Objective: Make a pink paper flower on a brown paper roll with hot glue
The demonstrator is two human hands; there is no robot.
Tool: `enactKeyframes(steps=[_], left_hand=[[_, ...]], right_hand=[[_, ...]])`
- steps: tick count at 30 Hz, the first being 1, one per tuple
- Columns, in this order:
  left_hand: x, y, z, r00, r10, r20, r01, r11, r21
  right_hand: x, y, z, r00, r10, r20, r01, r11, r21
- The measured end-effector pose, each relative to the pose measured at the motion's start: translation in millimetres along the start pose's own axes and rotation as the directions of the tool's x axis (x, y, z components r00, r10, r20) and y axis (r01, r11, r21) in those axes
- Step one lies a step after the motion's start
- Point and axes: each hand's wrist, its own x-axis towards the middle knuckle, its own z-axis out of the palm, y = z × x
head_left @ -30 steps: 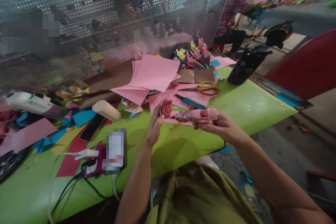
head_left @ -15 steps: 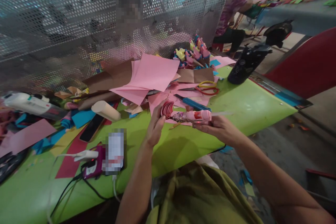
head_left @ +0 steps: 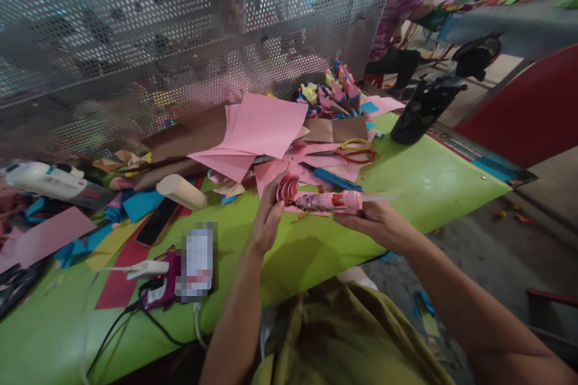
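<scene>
My left hand (head_left: 267, 222) is closed around a curled stack of pink paper pieces (head_left: 288, 189), whose layered edges face up. In my right hand (head_left: 377, 219) is a pink hot glue gun (head_left: 327, 200), held sideways with its front end at the paper. A pale, clear glue stick (head_left: 377, 197) sticks out of the gun's back end. The gun's tip and the exact point of contact are too blurred to make out. Just beyond the gun lies a blue-handled cutter (head_left: 336, 178), with red and yellow scissors (head_left: 356, 150) behind it.
Pink sheets (head_left: 266, 123) pile up at the back beside finished-looking paper cones (head_left: 343, 90). A black tumbler (head_left: 419, 111) stands at right. Leftward are a paper roll (head_left: 180, 190), a dark phone (head_left: 158, 222), a charging phone (head_left: 196, 261) and a purple power adapter (head_left: 165, 283) with cables.
The glue gun and my right hand have shifted very slightly. My left hand keeps its grip on the curled paper stack.
</scene>
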Motion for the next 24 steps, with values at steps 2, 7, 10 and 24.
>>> enactKeyframes(steps=[2, 7, 10, 24], left_hand=[[0.2, 0.2, -0.3, 1.000, 0.015, 0.003, -0.015, 1.000, 0.010], [-0.4, -1.8, -1.9, 0.999, 0.037, 0.002, -0.037, 0.999, 0.032], [-0.7, -3.1, -2.4, 0.999, 0.045, -0.002, -0.045, 0.998, 0.035], [4.4, -4.6, -0.7, 0.992, -0.056, -0.110, 0.052, 0.998, -0.045]], right_hand=[[0.7, -1.3, -1.3, 1.000, 0.000, 0.015, 0.001, 0.999, -0.045], [0.1, -2.8, -6.0, 0.999, 0.030, 0.032, -0.026, 0.993, -0.114], [-2.3, 0.6, -7.1, 0.997, 0.071, 0.023, -0.068, 0.991, -0.114], [-5.6, 34.3, -33.2, 0.952, 0.218, -0.213, -0.180, 0.967, 0.183]])
